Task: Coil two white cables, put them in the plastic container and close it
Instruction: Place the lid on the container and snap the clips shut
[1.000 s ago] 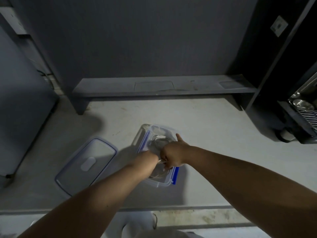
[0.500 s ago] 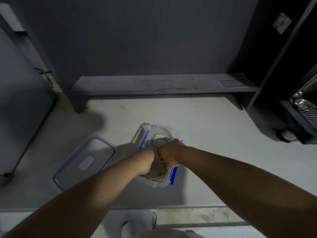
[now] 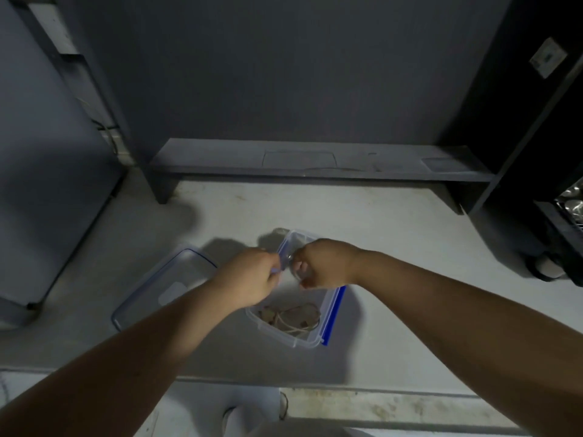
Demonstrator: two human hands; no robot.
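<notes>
Clear plastic container (image 3: 312,340) sitting open on pale counter (image 3: 394,247), coiled white cables (image 3: 291,318) lying inside at near end. Left hand (image 3: 249,279) and right hand (image 3: 321,263) hovering close together over container's middle, both fisted, seemingly pinching thin cable between them; grip blurred. Lid (image 3: 164,285) lying flat just left of container. Grey shelf (image 3: 315,162) running along wall behind.

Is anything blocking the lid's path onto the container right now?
Yes. Both hands, left hand and right hand, sit over the open container, above the cables. The lid lies flat on the counter to its left.
</notes>
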